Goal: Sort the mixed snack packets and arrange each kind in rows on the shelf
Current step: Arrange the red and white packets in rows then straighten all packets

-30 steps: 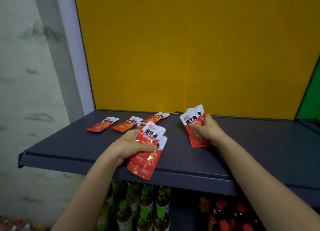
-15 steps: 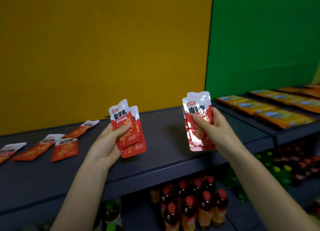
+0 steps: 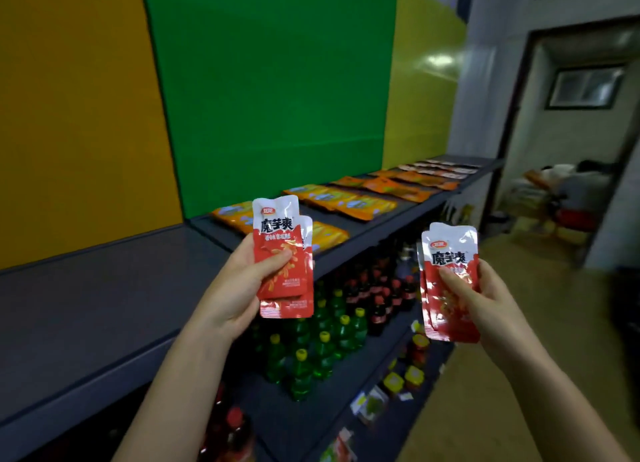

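Shelf: a dark grey shelf (image 3: 104, 288) runs from the lower left away to the right; its near stretch is bare.
Back panels: orange panel (image 3: 69, 115) at left, green panel (image 3: 270, 80) in the middle, yellow panel (image 3: 422, 90) beyond it.
Far packets: orange packets (image 3: 346, 201) lie flat in rows on the shelf in front of the green panel; paler packets (image 3: 440, 170) lie further along towards the far end.
Lower shelf: green bottles (image 3: 311, 350) with yellow caps stand in a group, dark bottles (image 3: 377, 295) with red caps behind them, small jars (image 3: 405, 375) to the right.
Room: a tan floor (image 3: 519, 323) at right, and a doorway (image 3: 571, 149) to another room, blurred.
Left packets: two red and white packets (image 3: 282, 257), overlapped, upright, with black characters on the white top; they are held in the air above the shelf's front edge.
Left hand (image 3: 239, 288): closed on the two packets, thumb pressed across the front one, fingers behind.
Right packets: a like pair of red packets (image 3: 450, 281), upright, held in the air to the right of the shelf, above the lower shelf.
Right hand (image 3: 485, 305): pinching that pair, thumb on the front, fingers behind.
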